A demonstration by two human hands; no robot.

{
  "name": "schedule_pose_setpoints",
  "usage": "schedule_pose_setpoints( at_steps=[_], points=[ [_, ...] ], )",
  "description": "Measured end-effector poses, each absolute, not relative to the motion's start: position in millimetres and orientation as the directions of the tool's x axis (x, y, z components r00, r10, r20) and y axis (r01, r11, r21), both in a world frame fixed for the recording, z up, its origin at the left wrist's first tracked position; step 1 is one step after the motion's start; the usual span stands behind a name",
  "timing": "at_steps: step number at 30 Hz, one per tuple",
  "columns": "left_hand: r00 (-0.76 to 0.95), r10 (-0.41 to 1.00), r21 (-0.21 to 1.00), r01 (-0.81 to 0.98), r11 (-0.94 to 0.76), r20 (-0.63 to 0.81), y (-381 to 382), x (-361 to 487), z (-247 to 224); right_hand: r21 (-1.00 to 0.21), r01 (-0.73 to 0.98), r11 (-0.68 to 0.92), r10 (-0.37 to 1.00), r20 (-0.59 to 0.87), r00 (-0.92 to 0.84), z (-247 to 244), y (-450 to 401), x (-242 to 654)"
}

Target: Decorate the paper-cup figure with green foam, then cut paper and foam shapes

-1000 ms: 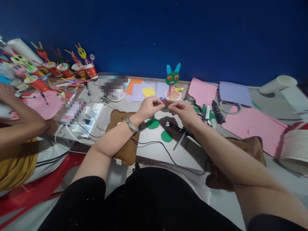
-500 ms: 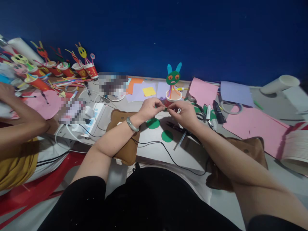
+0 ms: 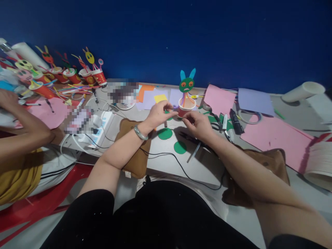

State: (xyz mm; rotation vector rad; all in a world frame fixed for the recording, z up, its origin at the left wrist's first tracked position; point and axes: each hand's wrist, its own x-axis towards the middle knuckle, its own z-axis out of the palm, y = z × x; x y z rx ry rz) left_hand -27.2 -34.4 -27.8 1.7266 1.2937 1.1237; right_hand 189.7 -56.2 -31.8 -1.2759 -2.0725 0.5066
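Note:
My left hand, with a bangle at the wrist, hovers over the table. Its thumb stretches out with a gap to the curled index finger, and green paper shows by the fingers. Opposite it, my right hand has thumb and fingertips drawn together; anything in that pinch is too small to make out. Just behind both hands stands a red paper cup holding a green puppet face with blue ears on pipe cleaners. Nearer me lie two green paper circles, a left one and a right one.
Dark scissors and a black marker lie right of centre. Brown cushions flank the work area, one on the left. A black cable crosses in front. A power strip and a co-worker's arm are leftward.
My hands, which met at the fingertips before, have drawn apart. The left thumb and index finger have parted, and a small brown piece on the table now shows below them.

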Motion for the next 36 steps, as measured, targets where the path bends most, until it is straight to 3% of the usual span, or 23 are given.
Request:
schedule_pose_setpoints(
  at_steps=[3, 10, 18, 22, 28, 36],
  points=[
    [0.059, 0.982, 0.928, 0.321, -0.187, 0.178, -21, -32, -30, -0.674, 0.605, 0.425, 0.905, 0.308, -0.292, -28, -53, 192],
    [0.095, 0.988, 0.96, 0.242, -0.144, 0.125, -4, -20, -48, -0.808, 0.514, 0.287, 0.951, 0.178, -0.252, -23, -35, 190],
    [0.122, 0.989, 0.986, 0.134, -0.094, 0.078, 3, -23, -54, -0.835, 0.51, 0.207, 0.967, 0.096, -0.235, -26, -27, 180],
    [0.111, 0.99, 0.993, 0.071, -0.092, 0.084, 3, -21, -52, -0.831, 0.506, 0.231, 0.961, 0.114, -0.253, -26, -27, 178],
    [0.041, 0.996, 0.989, 0.12, -0.084, 0.079, 1, -16, -47, -0.823, 0.478, 0.307, 0.942, 0.19, -0.277, -26, -30, 178],
    [0.036, 0.999, 0.996, 0.084, -0.03, 0.027, -3, -15, -42, -0.846, 0.414, 0.337, 0.94, 0.276, -0.201, -20, -31, 170]
  ],
)
